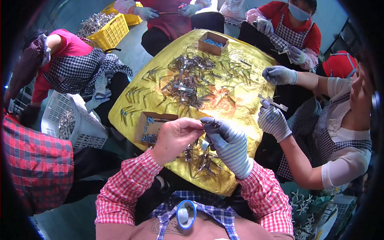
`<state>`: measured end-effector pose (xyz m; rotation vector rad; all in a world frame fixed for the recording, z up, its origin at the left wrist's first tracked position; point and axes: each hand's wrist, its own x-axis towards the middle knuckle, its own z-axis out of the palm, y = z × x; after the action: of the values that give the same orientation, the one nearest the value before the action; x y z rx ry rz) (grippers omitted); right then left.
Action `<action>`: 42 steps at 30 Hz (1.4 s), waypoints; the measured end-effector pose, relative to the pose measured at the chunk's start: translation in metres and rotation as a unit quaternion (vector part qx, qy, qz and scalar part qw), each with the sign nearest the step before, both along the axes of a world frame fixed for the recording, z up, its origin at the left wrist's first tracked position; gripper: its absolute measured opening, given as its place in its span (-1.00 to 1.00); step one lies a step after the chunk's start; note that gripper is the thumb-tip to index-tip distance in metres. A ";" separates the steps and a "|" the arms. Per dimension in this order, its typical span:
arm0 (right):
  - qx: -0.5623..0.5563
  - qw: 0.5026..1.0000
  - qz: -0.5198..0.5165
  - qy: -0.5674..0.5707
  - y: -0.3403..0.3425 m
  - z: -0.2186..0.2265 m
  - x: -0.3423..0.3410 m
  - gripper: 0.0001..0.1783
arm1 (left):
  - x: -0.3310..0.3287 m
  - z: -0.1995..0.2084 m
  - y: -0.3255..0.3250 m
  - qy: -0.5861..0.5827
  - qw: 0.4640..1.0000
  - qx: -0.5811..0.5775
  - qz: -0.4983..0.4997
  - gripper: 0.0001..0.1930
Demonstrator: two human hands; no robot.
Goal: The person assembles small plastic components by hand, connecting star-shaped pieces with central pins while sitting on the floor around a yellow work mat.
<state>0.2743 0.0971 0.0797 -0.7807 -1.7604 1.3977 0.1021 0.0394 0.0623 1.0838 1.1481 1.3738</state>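
My bare left hand point(180, 135) and my gloved right hand point(229, 145) meet above the near part of a yellow-covered work surface point(246, 134). Thumb and fingers of both are pinched together around something small and dark, mostly hidden by the fingertips. The right glove is grey with white stripes. Under and beside that hand lies a small heap of thin metal pieces point(205, 165). Left of my left hand, an open cardboard box point(141, 125) holds small blue and silver parts. A larger pile of flat metal pieces point(184, 86) covers the middle of the surface.
Another cardboard box point(210, 49) with blue parts stands at the far end. Several co-workers sit around; one at right holds a metal piece point(278, 105) in gloved fingers. A white basket point(90, 141) and a yellow crate point(111, 35) with metal parts stand at left.
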 end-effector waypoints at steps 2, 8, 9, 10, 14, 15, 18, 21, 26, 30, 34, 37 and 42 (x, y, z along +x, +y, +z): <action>0.018 1.000 -0.005 -0.006 0.000 -0.003 0.001 -0.76 | 0.000 -0.003 0.000 0.006 1.000 0.002 -0.001 -0.84; -0.014 1.000 -0.005 -0.003 -0.001 0.005 0.003 -0.75 | 0.004 -0.005 0.000 0.105 0.992 0.041 0.049 -0.84; -0.033 0.999 -0.001 -0.007 -0.002 0.008 0.003 -0.75 | 0.004 -0.006 0.000 0.165 0.981 0.078 0.070 -0.84; -0.033 0.999 -0.002 -0.007 -0.002 0.005 0.003 -0.75 | 0.004 -0.004 0.000 0.165 0.981 0.078 0.069 -0.84; -0.027 0.999 -0.018 0.004 -0.001 0.001 0.003 -0.76 | 0.005 -0.001 0.000 0.348 0.916 0.176 0.090 -0.85; -0.026 1.000 -0.016 0.000 -0.001 0.002 0.003 -0.76 | 0.006 -0.001 0.000 0.338 0.922 0.163 0.092 -0.84; -0.023 1.000 -0.017 -0.009 -0.001 0.005 0.002 -0.76 | 0.007 -0.006 -0.002 0.251 0.957 0.113 0.096 -0.83; -0.036 0.999 0.007 0.017 -0.002 0.007 0.003 -0.77 | 0.015 -0.005 0.000 0.198 0.965 0.116 0.125 -0.80; 0.033 0.999 0.007 -0.005 -0.001 -0.014 0.004 -0.59 | 0.010 -0.002 -0.002 0.261 0.956 0.089 0.098 -0.78; 0.063 0.998 -0.009 -0.006 -0.002 -0.011 -0.001 -0.67 | 0.009 0.007 -0.004 0.232 0.967 0.047 0.096 -0.81; 0.162 0.987 0.004 -0.020 -0.002 -0.011 0.002 -0.66 | 0.005 0.000 -0.003 0.232 0.967 0.049 0.092 -0.84; 0.176 0.984 0.000 -0.013 -0.001 -0.012 0.002 -0.64 | 0.008 0.003 -0.003 0.316 0.940 0.088 0.097 -0.84; 0.072 0.997 0.018 0.002 -0.001 -0.010 0.006 -0.64 | 0.015 0.014 -0.004 0.072 0.996 0.002 0.049 -0.83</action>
<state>0.2806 0.0959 0.0693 -0.6728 -1.8565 1.2786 0.1167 0.0357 0.0763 1.1579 1.3187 1.3915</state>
